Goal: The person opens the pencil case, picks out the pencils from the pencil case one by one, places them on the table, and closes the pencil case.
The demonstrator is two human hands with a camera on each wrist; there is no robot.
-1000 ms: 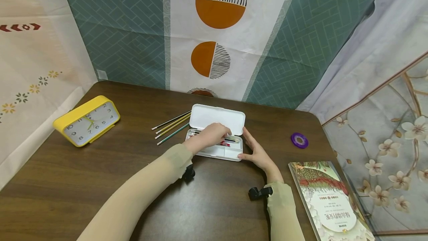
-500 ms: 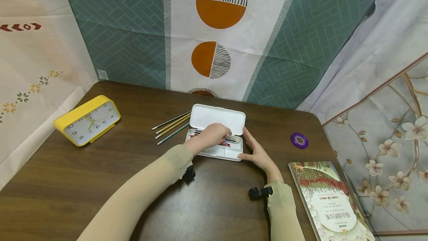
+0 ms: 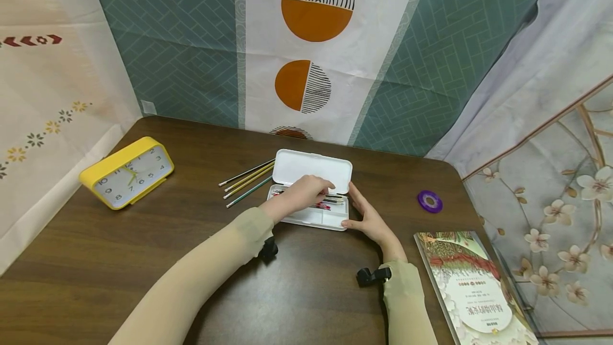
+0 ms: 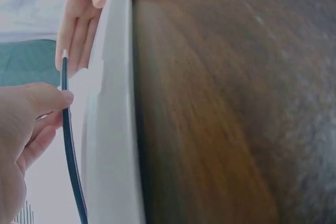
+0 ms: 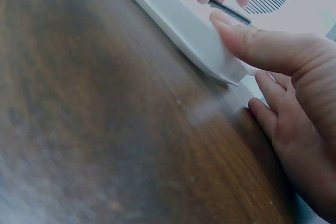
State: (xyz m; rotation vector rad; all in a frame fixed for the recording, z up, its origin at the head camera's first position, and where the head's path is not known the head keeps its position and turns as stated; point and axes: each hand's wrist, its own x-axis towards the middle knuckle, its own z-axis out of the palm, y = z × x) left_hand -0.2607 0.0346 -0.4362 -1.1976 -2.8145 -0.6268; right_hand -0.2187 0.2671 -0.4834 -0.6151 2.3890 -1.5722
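Observation:
A white pencil case [image 3: 313, 166] lies with its lid raised, several pencils [image 3: 335, 202] and red-ended sticks in its tray. My left hand [image 3: 308, 191] is over the tray. In the left wrist view, its thumb and fingers pinch a slim dark pencil [image 4: 69, 135] with a pale end. The same pencil [image 5: 230, 11] slants below the left fingertips in the right wrist view. My right hand [image 3: 370, 218] holds the case's right end, thumb at the front corner, fingers along the far side near the hinge. The left hand hides the tray's middle.
Several pencils [image 3: 249, 181], dark, yellow and green, lie left of the case. A yellow clock [image 3: 128, 172] stands at the far left. On the right are a purple ring-shaped roll [image 3: 430, 202] and a book [image 3: 471, 286] near the table edge.
My left hand has shifted slightly upward and its index finger sticks out more. Pencil ends beneath it have shifted a little and show more. The right hand stays at the case.

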